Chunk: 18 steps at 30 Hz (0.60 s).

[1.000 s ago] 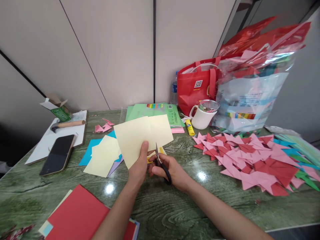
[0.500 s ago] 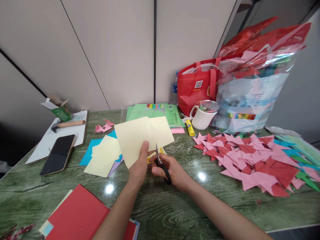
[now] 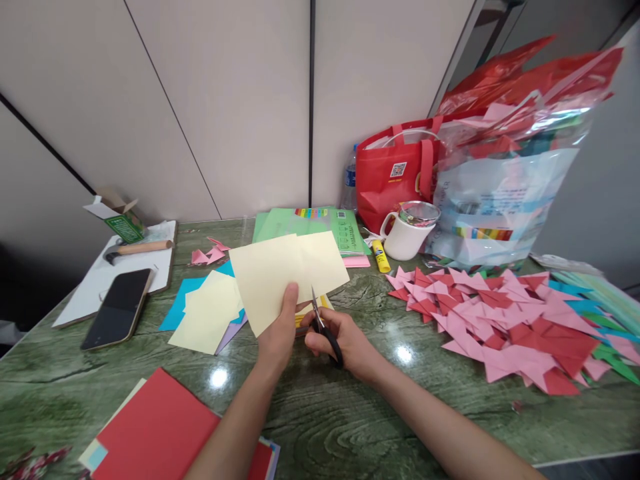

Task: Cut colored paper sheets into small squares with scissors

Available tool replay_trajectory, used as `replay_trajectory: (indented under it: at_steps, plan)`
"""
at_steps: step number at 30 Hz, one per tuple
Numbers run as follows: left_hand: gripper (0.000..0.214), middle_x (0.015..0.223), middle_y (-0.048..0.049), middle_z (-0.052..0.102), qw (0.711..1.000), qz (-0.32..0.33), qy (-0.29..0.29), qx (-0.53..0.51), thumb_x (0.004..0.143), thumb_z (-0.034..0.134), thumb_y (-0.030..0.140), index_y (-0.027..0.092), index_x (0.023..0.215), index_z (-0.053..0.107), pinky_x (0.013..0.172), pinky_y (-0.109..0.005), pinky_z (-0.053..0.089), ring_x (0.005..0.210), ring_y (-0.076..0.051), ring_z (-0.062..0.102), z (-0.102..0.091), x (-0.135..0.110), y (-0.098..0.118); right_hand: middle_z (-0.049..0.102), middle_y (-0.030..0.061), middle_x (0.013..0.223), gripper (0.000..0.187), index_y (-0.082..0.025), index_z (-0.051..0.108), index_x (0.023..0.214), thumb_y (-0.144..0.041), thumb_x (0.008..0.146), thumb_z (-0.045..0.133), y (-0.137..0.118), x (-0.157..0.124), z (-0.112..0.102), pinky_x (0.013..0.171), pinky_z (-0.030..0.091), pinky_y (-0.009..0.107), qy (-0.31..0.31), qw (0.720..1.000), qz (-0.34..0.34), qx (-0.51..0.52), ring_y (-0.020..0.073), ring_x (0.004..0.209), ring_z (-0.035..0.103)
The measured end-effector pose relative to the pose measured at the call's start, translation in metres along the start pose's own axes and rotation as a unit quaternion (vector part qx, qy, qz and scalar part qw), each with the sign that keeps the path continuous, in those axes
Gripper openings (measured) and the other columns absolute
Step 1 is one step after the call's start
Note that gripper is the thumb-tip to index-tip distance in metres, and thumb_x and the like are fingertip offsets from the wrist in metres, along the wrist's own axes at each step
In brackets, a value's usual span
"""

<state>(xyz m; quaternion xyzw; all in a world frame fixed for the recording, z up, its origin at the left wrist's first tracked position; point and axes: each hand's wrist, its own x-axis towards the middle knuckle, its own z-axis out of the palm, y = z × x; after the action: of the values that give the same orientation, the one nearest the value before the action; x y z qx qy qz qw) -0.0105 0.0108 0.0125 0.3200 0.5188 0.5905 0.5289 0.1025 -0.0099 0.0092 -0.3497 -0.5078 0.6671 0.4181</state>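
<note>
My left hand (image 3: 278,333) is closed on pale yellow paper (image 3: 267,277), its thumb lying flat on the front face. The paper is held up off the table, and a cut or edge line runs down between its left and right parts. In my right hand (image 3: 345,340) is a pair of scissors (image 3: 330,343) with black handles. The blades point upward at the lower edge of the paper's right part; whether they grip paper cannot be made out. Left of the hands lie cut pale yellow squares (image 3: 207,317) over blue paper (image 3: 175,307) and purple paper.
A red paper stack (image 3: 155,427) lies front left, near a phone (image 3: 117,310) and a hammer (image 3: 140,250). Folded pink and red paper pieces (image 3: 500,313) cover the right side. Behind stand a glue stick (image 3: 381,257), a white mug (image 3: 403,237), a red bag (image 3: 380,187) and a green packet (image 3: 280,223).
</note>
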Motion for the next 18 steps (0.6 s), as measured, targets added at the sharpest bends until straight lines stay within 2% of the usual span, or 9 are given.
replay_trajectory:
  at_steps: [3,13,18]
  plan:
    - [0.047,0.097,-0.0067,0.065,1.000,0.007,0.025,0.014,0.063,0.061,0.047,0.018,0.100,0.058,0.075,-0.032,0.050,0.081,-0.021,0.063,0.0032,-0.0018,0.0030,0.048,-0.0054,0.053,0.033,-0.015,0.052,0.077,-0.042,0.064,0.066,-0.0003,-0.0001,0.0003,0.046,0.034,0.020,0.000,1.000,-0.002,-0.005,0.0070,0.046,0.042]
    - [0.047,0.093,-0.0097,0.066,0.998,0.016,0.053,0.004,0.062,0.062,0.048,0.015,0.096,0.060,0.068,-0.033,0.052,0.075,-0.022,0.064,0.0071,-0.0014,0.0028,0.048,-0.0055,0.050,0.031,-0.015,0.051,0.076,-0.040,0.066,0.064,0.0052,0.0013,-0.0023,0.043,0.031,0.020,-0.008,1.000,-0.010,-0.015,0.0065,0.042,0.041]
    - [0.047,0.091,-0.0092,0.066,0.998,0.012,0.057,-0.003,0.063,0.062,0.047,0.015,0.097,0.060,0.072,-0.034,0.051,0.077,-0.022,0.064,0.0083,-0.0010,0.0031,0.049,-0.0055,0.049,0.028,-0.015,0.051,0.075,-0.038,0.067,0.064,0.0071,0.0011,-0.0026,0.042,0.031,0.020,-0.005,1.000,-0.014,-0.019,0.0064,0.040,0.041]
